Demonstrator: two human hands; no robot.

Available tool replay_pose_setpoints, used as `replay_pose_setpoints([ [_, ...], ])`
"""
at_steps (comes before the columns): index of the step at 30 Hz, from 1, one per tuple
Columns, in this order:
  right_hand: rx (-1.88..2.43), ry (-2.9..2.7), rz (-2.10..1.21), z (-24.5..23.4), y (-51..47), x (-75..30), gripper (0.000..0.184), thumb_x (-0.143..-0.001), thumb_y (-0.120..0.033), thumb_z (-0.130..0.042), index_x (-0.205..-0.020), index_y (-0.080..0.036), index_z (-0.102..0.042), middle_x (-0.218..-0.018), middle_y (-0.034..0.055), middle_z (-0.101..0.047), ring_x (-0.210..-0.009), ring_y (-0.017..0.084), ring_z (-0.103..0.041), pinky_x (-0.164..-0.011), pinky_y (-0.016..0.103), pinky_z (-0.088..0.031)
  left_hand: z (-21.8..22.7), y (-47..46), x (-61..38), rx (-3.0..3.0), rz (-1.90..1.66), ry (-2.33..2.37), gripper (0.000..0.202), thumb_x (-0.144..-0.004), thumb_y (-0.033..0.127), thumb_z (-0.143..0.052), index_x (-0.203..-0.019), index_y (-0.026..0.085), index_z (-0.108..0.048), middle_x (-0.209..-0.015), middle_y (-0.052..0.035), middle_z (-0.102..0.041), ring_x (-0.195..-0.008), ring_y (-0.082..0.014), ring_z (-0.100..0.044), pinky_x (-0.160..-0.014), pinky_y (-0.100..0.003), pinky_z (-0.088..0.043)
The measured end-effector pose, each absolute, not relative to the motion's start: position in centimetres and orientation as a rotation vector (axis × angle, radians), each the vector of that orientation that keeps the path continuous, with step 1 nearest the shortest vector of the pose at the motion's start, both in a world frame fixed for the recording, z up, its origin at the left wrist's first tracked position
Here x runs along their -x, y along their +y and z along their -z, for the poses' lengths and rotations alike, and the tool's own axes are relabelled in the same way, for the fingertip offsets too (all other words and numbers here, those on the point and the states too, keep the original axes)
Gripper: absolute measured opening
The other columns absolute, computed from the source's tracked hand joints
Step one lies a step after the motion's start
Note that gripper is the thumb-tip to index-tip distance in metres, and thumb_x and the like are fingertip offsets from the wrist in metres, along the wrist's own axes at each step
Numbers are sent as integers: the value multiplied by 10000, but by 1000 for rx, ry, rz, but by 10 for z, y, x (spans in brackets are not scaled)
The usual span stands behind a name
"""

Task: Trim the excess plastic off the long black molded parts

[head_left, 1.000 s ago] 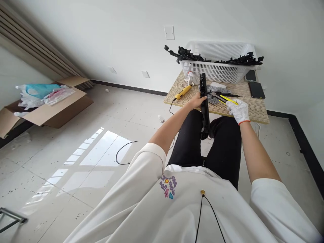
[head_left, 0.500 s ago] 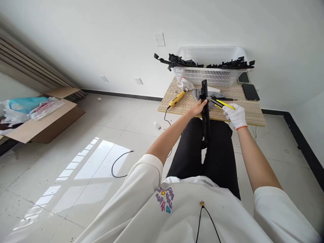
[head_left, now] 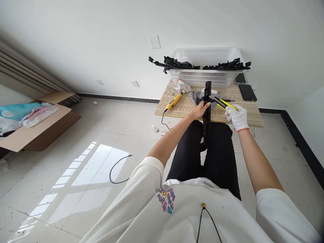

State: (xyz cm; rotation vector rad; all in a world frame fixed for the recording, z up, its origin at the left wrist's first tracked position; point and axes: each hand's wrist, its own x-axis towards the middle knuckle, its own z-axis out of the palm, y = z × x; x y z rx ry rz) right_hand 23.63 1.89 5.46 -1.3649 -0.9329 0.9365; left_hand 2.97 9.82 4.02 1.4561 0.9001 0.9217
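My bare left hand (head_left: 200, 109) is closed around a long black plastic part (head_left: 207, 123), which stands nearly lengthwise over my lap, its far end above the table. In my right hand (head_left: 237, 115), covered by a white knit glove with an orange cuff, is a yellow and black utility knife (head_left: 224, 103). Its blade points left and reaches the edge of the black part, just beyond my left fingers; whether it touches I cannot tell. A grey cloth (head_left: 194, 97) lies on the table behind the part.
A white plastic basket (head_left: 215, 79) with several black plastic parts (head_left: 179, 63) stands at the table's (head_left: 164, 107) back. A yellow corded tool (head_left: 174, 101) and a white glove (head_left: 182, 86) lie left, a black phone (head_left: 247, 92) right. An open cardboard box (head_left: 54, 126) is far left.
The black part has turned slightly more upright in my left hand. My right hand and the knife have shifted a little to the right of it. The whole view has moved slightly.
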Motion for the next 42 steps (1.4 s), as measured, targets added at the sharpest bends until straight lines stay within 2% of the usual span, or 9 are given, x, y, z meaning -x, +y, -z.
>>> replay_pose_setpoints([
  [4,1412,-952,-904,-54,19,-246,347,-651,-414,-874,-778,-236,-606,-571,-21,-538,-501,112,-511,-371,205,-340,-35,93,-35,-1645,-934,943,314,-1009,480,-608,-863,230,-485,-865,-34,-524,-1160,-307,-588,-1098,-433,-401],
  [8,1390,-933,-913,-54,19,-249,353,-649,-400,-876,-742,-241,-574,-581,-19,-527,-505,113,-516,-365,208,-326,-31,84,-38,-1736,-895,934,303,-1033,562,-497,-1036,258,-504,-830,-40,-508,-1159,-347,-617,-1107,-501,-412],
  [11,1375,-901,-926,-55,18,-248,363,-657,-368,-877,-696,-238,-540,-561,-24,-498,-514,115,-533,-366,201,-317,-30,77,-38,-1787,-856,947,329,-1040,561,-473,-1153,256,-518,-821,-54,-530,-1148,-383,-640,-1109,-532,-416],
  [14,1373,-898,-912,-55,15,-250,331,-694,-374,-850,-688,-234,-551,-554,-21,-489,-519,121,-545,-363,200,-314,-32,73,-35,-1799,-851,950,329,-1017,528,-554,-1188,247,-536,-837,-61,-550,-1176,-412,-633,-1119,-533,-398],
  [18,1386,-896,-885,-52,10,-255,297,-688,-362,-833,-696,-230,-567,-542,-27,-479,-508,120,-538,-357,198,-304,-36,74,-29,-1750,-878,915,242,-987,472,-633,-1057,247,-580,-892,-67,-585,-1226,-385,-612,-1128,-467,-397],
  [23,1389,-889,-861,-51,6,-262,320,-698,-392,-825,-695,-232,-549,-523,-32,-467,-482,118,-516,-347,199,-297,-43,79,-22,-1848,-828,783,223,-1034,453,-550,-1014,235,-592,-1055,-76,-661,-1320,-343,-563,-1167,-420,-376],
  [31,1385,-862,-879,-52,5,-268,324,-699,-372,-842,-663,-233,-552,-516,-19,-484,-494,120,-524,-352,198,-323,-47,83,-22,-1843,-870,752,325,-1020,500,-547,-1186,221,-569,-1219,-71,-669,-1305,-294,-568,-1148,-381,-404],
  [38,1380,-831,-895,-57,2,-269,299,-701,-370,-797,-674,-238,-530,-494,-29,-488,-463,112,-505,-350,192,-305,-64,80,-24,-1830,-975,828,526,-956,541,-666,-1344,226,-502,-1112,-99,-657,-1084,-298,-667,-1007,-423,-504],
  [42,1348,-829,-896,-56,1,-270,294,-680,-360,-788,-670,-233,-523,-507,-28,-508,-462,108,-511,-353,183,-307,-72,80,-25,-1845,-1080,810,685,-952,538,-679,-1516,271,-397,-1244,-114,-657,-1172,-294,-651,-1020,-413,-501],
])
